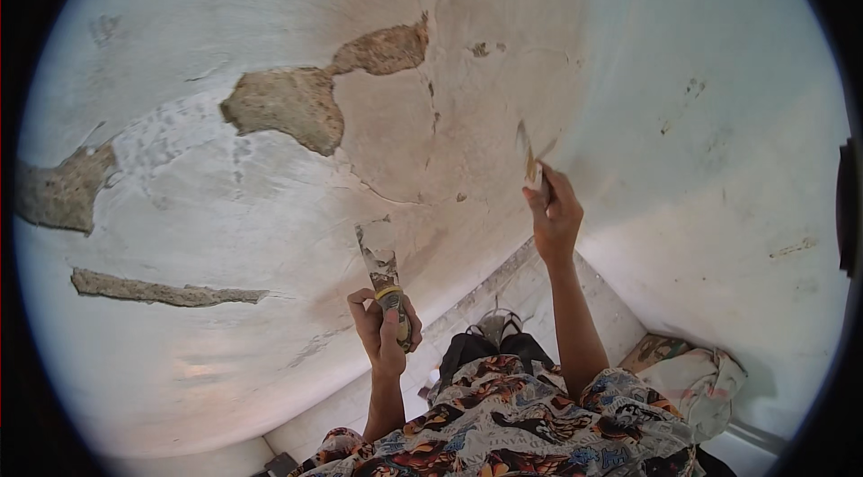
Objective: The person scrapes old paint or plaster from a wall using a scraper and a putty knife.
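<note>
Before me rises a plaster wall (398, 133) with broken patches of bare rough render (290, 106). My left hand (388, 335) grips the dark handle of a putty knife (381, 261); its blade points up and is smeared with pale and dark residue. Higher and to the right, my right hand (558, 217) holds a second scraping tool (532, 163) by its pale handle, with its thin blade at the wall's surface. Whether that blade touches the wall I cannot tell. Small holes and a crack (431, 99) mark the plaster left of this tool.
Another wall (701, 194) meets this one at a corner on the right. A pale cloth or sack (701, 382) lies low at the right beside a brownish item (654, 350). My feet stand on the tiled floor (607, 288). A long narrow gouge (168, 291) runs along the wall at left.
</note>
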Demonstrator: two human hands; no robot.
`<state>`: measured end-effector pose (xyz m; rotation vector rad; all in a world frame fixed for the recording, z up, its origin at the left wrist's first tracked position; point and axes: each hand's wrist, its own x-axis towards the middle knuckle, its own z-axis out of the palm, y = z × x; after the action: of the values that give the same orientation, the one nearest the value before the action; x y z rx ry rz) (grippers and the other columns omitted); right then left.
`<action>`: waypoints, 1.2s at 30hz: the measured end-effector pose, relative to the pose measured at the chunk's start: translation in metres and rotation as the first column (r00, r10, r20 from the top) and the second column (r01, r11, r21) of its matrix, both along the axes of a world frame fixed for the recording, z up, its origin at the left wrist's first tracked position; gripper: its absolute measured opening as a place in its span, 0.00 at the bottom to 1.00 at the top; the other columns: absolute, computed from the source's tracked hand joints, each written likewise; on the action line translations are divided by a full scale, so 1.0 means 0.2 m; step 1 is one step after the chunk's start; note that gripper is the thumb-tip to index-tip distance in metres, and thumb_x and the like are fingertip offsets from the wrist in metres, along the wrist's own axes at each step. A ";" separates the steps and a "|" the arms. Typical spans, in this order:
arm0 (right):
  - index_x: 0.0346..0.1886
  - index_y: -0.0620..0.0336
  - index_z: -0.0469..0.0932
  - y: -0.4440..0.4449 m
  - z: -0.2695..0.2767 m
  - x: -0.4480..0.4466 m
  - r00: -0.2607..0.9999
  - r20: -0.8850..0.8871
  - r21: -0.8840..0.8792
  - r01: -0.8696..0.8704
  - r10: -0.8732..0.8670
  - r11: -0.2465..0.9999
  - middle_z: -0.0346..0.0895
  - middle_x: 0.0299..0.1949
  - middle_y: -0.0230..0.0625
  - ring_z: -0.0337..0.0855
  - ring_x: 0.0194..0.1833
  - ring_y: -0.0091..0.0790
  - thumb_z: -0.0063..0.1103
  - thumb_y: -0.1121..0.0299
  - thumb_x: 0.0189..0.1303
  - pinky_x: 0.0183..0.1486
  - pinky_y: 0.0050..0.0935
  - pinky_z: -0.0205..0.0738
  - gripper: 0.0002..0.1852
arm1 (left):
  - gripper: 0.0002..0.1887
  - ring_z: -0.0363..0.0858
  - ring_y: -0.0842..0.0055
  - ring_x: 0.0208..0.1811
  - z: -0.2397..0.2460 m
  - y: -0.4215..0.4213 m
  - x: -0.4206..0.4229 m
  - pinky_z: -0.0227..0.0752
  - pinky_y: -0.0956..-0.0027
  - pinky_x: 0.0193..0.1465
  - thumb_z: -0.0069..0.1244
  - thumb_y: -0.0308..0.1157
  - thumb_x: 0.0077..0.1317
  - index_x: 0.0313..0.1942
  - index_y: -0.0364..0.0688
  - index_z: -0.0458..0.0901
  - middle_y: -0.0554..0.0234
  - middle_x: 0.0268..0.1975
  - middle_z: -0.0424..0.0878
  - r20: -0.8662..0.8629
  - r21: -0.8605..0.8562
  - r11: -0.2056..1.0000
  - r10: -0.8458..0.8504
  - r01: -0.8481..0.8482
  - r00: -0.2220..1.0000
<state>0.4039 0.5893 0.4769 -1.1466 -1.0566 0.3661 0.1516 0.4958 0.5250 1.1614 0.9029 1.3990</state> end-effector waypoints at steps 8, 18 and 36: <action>0.52 0.65 0.77 -0.11 -0.57 -0.15 0.976 -0.161 -0.242 -0.184 0.148 0.953 0.78 0.43 0.38 0.80 0.45 0.28 0.64 0.82 0.53 0.46 0.23 0.72 0.20 | 0.13 0.66 0.82 0.11 -0.12 0.02 0.00 0.55 0.80 0.08 0.39 0.30 0.69 0.49 0.44 0.55 0.53 0.29 0.73 -0.080 -0.076 0.997 0.001 -0.007 0.997; 0.50 0.62 0.78 -0.06 -0.73 -0.24 0.984 -0.090 -0.324 -0.175 0.154 0.930 0.79 0.46 0.42 0.83 0.46 0.36 0.63 0.82 0.52 0.49 0.29 0.78 0.20 | 0.13 0.66 0.82 0.10 -0.15 0.00 -0.02 0.53 0.80 0.07 0.40 0.33 0.69 0.49 0.42 0.58 0.56 0.28 0.72 -0.108 -0.068 0.995 0.068 -0.076 0.992; 0.50 0.59 0.81 -0.01 -0.87 -0.25 0.997 0.050 -0.235 -0.042 0.055 0.971 0.79 0.45 0.41 0.82 0.44 0.36 0.66 0.85 0.48 0.46 0.29 0.79 0.23 | 0.11 0.66 0.81 0.12 -0.15 -0.01 -0.05 0.56 0.80 0.09 0.39 0.30 0.70 0.48 0.43 0.55 0.52 0.28 0.72 -0.084 -0.078 0.996 0.025 -0.031 0.996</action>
<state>0.3532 0.5878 0.3020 -1.3492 -1.1130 0.5101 0.1412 0.4929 0.4953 1.1578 1.0279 1.3333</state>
